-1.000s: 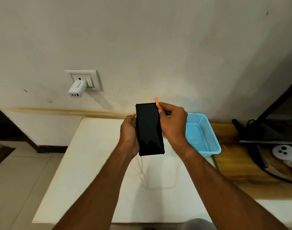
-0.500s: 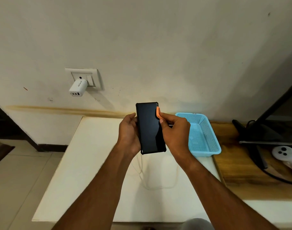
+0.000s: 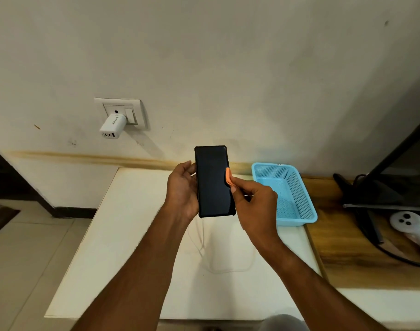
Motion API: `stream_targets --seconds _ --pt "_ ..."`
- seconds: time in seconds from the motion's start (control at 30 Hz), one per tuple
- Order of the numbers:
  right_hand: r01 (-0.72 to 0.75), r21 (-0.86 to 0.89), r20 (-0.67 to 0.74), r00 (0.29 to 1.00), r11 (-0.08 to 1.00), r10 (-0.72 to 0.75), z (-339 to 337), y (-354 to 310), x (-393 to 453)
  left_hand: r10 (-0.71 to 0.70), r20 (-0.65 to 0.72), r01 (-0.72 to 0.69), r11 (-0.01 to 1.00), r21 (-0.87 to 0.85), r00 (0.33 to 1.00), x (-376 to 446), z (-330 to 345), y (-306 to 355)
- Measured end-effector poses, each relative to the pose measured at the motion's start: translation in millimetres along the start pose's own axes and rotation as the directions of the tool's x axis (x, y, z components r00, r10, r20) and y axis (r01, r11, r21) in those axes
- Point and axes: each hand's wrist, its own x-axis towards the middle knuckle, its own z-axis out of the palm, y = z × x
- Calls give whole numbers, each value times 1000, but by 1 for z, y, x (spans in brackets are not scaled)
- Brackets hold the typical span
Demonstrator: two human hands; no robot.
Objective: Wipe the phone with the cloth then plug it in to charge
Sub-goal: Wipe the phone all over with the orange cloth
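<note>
White desk (image 3: 123,247) set against the wall, thin white cable (image 3: 228,268) looped on it near the centre, light blue mesh basket (image 3: 297,187) at 2 o'clock by the far right edge, wooden desk (image 3: 342,259) adjoining at 3 o'clock, bearing a white controller (image 3: 409,223)

basket (image 3: 297,212) right, cable (image 3: 218,266) below hands

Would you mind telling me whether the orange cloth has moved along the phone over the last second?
Yes. The orange cloth has slid down the phone's right edge, from the top corner toward mid-height.
</note>
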Motion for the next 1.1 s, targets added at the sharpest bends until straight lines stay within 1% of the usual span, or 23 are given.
stream_targets --seconds 0.13,0.3,0.53,0.77,0.93,1.0,1.1 --pt "29 12 13 999 999 -30 -3 3 -4 16 15 -15 999 -45 1000 1 1 1" --pt "51 25 27 998 998 -52 -9 8 -16 35 -6 -35 996 -85 999 5 1 3" --pt "70 87 -21 997 994 -69 -15 5 -31 20 -14 -22 991 -135 1000 5 1 2" --pt "175 28 -117 978 984 -171 -15 8 -34 -3 10 4 985 -170 1000 6 3 -1" --pt "242 -32 -159 957 970 -244 -12 9 -35 -28 81 46 971 -233 996 0 6 -1" --pt "254 -38 -171 951 967 -257 -10 10 -35 -35 128 68 961 -266 991 -3 8 -1" --pt "251 -40 -179 950 967 -254 -7 11 -37 -37 124 69 963 -262 992 -4 7 0"
